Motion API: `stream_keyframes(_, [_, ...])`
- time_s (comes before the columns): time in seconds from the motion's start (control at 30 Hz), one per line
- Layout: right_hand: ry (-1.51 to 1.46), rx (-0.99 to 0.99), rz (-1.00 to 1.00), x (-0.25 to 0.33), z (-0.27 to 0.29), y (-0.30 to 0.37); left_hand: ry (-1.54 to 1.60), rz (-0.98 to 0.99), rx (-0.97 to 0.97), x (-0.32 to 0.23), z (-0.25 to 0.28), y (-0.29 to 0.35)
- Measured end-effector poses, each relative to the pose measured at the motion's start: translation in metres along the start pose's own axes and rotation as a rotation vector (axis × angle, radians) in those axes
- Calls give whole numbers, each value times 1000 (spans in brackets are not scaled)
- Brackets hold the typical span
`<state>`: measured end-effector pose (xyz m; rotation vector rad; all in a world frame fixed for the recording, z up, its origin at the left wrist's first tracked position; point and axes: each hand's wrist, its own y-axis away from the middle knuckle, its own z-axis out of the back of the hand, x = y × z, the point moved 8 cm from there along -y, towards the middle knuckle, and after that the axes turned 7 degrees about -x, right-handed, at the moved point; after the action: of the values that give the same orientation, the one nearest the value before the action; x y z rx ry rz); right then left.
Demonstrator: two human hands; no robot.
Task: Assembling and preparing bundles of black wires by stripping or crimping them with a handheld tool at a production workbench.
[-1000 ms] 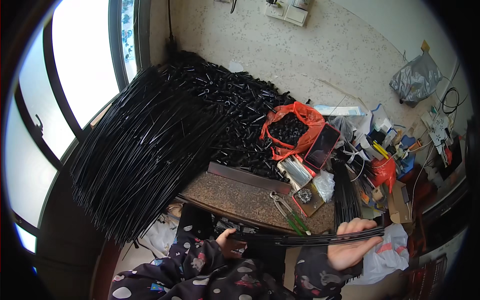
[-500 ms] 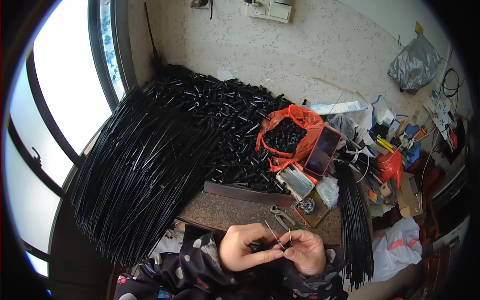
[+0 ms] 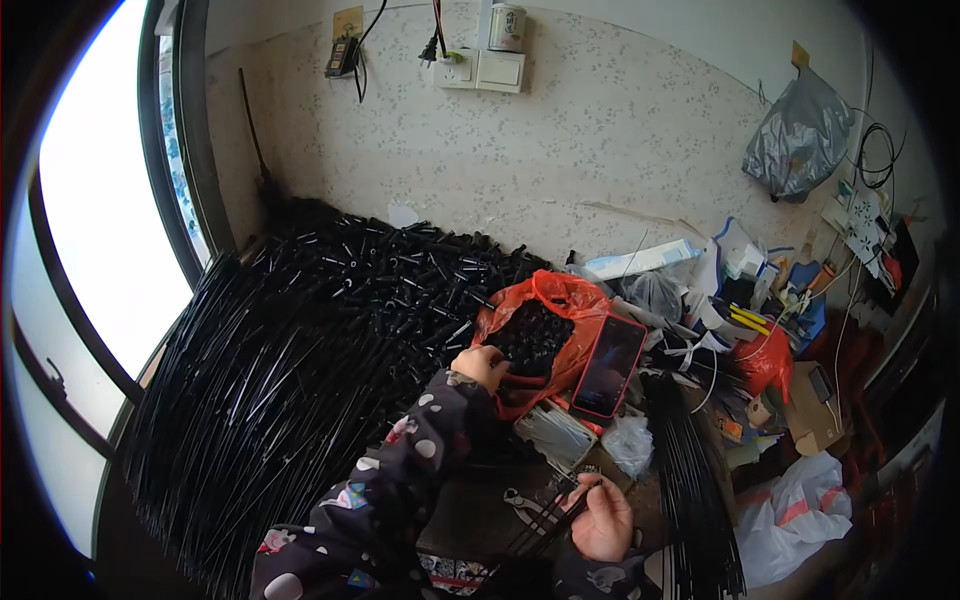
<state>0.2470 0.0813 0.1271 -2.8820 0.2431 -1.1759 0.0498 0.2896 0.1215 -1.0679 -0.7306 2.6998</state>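
Right fingers point(image 3: 597, 497) pinched on slender black rods point(image 3: 543, 522), left fingers point(image 3: 482, 362) at crinkled red plastic bag point(image 3: 590, 342), grip impossible to tell

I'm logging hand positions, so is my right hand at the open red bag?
No, your right hand holds thin black rods, while your left hand is at the open red bag.

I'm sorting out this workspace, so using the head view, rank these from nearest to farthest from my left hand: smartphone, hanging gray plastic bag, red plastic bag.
From your left hand:
1. Red plastic bag, at your fingers.
2. Smartphone, to the right, past the red bag.
3. Gray plastic bag, upper right, hanging on the wall.
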Motion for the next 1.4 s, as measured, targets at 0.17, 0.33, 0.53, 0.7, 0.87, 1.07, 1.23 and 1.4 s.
stream_keyframes(0.17, [133,-22,-92,5,8,4,-515,85,360,0,-48,-29])
stream_keyframes(0.33, [150,-54,-79,3,1,10,-502,74,344,18,-57,-21])
stream_keyframes(0.53, [164,-115,14,16,-5,34,269,179,-2,-1,-4,0])
stream_keyframes(0.7, [207,-29,95,23,-14,50,1822,543,408,-74,36,117])
stream_keyframes(0.87, [345,250,-2,0,-78,85,1820,526,442,-115,111,202])
stream_keyframes(1.07, [180,512,-197,-12,-124,127,1833,104,404,-132,174,227])
stream_keyframes(1.23, [282,387,-165,-18,-116,126,1710,268,409,-121,181,238])
stream_keyframes(1.4, [184,397,-244,-25,-110,127,1472,190,439,-124,187,232])
